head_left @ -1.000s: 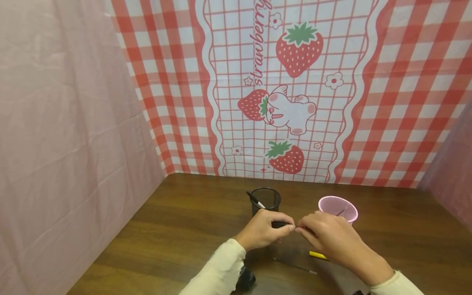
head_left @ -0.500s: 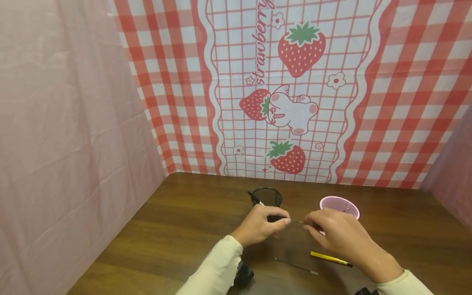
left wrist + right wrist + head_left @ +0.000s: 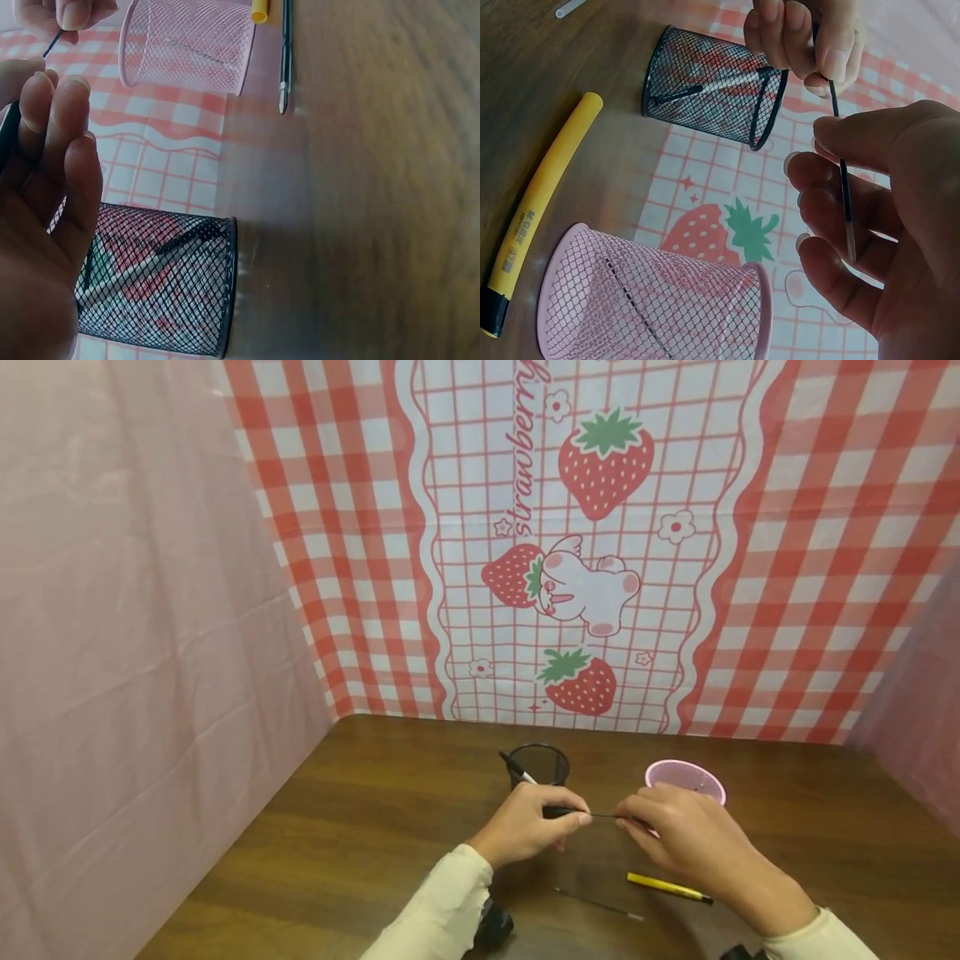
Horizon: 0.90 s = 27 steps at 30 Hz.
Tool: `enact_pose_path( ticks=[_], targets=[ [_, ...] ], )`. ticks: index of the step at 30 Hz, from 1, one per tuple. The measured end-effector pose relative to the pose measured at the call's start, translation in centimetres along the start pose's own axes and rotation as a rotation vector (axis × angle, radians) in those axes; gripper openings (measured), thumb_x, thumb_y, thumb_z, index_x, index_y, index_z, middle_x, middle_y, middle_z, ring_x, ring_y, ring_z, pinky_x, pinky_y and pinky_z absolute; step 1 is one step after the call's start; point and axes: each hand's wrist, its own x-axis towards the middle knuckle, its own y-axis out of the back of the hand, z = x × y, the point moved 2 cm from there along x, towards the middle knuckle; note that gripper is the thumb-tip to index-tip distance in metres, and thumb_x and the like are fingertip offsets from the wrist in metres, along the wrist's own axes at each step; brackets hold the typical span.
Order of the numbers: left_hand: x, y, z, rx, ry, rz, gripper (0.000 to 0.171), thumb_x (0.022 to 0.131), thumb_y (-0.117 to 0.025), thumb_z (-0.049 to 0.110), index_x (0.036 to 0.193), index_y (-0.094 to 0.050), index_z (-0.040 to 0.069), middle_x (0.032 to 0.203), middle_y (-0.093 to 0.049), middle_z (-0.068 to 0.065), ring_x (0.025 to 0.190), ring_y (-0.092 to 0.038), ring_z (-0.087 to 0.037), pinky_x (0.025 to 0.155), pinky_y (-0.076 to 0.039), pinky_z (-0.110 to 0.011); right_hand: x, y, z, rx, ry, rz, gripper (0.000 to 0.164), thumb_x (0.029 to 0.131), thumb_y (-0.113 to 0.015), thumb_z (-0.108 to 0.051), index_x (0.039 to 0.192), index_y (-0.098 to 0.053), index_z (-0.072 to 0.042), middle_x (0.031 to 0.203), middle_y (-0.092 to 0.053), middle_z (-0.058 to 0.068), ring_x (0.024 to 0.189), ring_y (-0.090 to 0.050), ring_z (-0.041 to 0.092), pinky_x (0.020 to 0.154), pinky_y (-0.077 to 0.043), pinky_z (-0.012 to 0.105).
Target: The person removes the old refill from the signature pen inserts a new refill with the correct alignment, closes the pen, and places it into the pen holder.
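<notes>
The left hand (image 3: 528,823) curls its fingers round a black pen (image 3: 556,812); opposite, the right hand (image 3: 693,843) pinches a refill (image 3: 845,184), a yellow pen (image 3: 666,887) below its fingers.

Slim refill (image 3: 845,187), smooth dark plastic

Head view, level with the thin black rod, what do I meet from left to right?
Pink curtain, tabletop, left hand, thin black rod, right hand, tabletop again, another pink curtain.
</notes>
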Motion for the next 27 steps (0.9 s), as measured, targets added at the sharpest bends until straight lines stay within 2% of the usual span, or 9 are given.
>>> enact_pose_path(
  ticks=[5, 11, 20, 22, 24, 27],
  targets=[
    [-0.05, -0.17, 0.15, -0.01, -0.034, -0.012, 0.011, 0.097, -0.069, 0.019, 0.101, -0.075, 0.011, 0.089, -0.07, 0.004, 0.056, -0.062, -0.002, 0.054, -0.058, -0.025, 0.17, 0.11, -0.23, -0.005, 0.009, 0.008, 0.06, 0.106, -0.028, -0.053, 0.085, -0.075, -0.021, 0.076, -0.061, -0.018, 0.067, -0.055, 0.002, 0.053, -0.049, 0.028],
    [-0.17, -0.39, 0.07, -0.01, -0.065, -0.021, 0.01, 0.098, -0.068, 0.018, 0.101, -0.074, 0.01, 0.093, -0.07, 0.006, 0.056, -0.062, 0.001, 0.054, -0.058, -0.025, 0.12, 0.07, -0.35, 0.005, 0.021, 0.009, 0.058, 0.106, -0.03, -0.052, 0.087, -0.075, -0.021, 0.079, -0.063, -0.016, 0.069, -0.058, 0.003, 0.053, -0.05, 0.028],
    [-0.15, -0.52, 0.05, 0.0, -0.081, -0.017, 0.01, 0.098, -0.068, 0.017, 0.101, -0.074, 0.01, 0.094, -0.071, 0.005, 0.057, -0.062, 0.002, 0.054, -0.058, -0.024, 0.01, -0.03, -0.34, 0.012, 0.017, 0.01, 0.054, 0.106, -0.033, -0.052, 0.088, -0.075, -0.022, 0.08, -0.063, -0.018, 0.069, -0.058, 0.002, 0.054, -0.05, 0.029],
    [-0.14, -0.58, 0.02, 0.003, -0.082, -0.021, 0.01, 0.098, -0.068, 0.017, 0.102, -0.074, 0.009, 0.095, -0.071, 0.005, 0.057, -0.062, 0.003, 0.054, -0.058, -0.024, 0.04, -0.06, -0.32, 0.017, 0.028, 0.013, 0.049, 0.106, -0.039, -0.049, 0.089, -0.076, -0.022, 0.08, -0.064, -0.017, 0.069, -0.06, 0.003, 0.054, -0.051, 0.029],
    [-0.13, -0.61, -0.02, 0.01, -0.083, -0.024, 0.011, 0.098, -0.067, 0.017, 0.103, -0.074, 0.008, 0.096, -0.072, 0.004, 0.057, -0.062, 0.003, 0.054, -0.058, -0.023, 0.08, -0.05, -0.29, 0.021, 0.035, 0.009, 0.035, 0.104, -0.052, -0.043, 0.09, -0.076, -0.022, 0.082, -0.065, -0.016, 0.07, -0.06, 0.004, 0.055, -0.051, 0.029],
    [-0.1, -0.63, -0.04, 0.014, -0.082, -0.025, 0.013, 0.099, -0.067, 0.017, 0.104, -0.074, 0.007, 0.097, -0.072, 0.003, 0.057, -0.062, 0.003, 0.055, -0.058, -0.023, 0.13, 0.02, -0.21, 0.011, 0.021, -0.015, 0.01, 0.091, -0.072, -0.031, 0.091, -0.076, -0.022, 0.083, -0.066, -0.016, 0.072, -0.061, 0.004, 0.056, -0.052, 0.029]
  ],
)
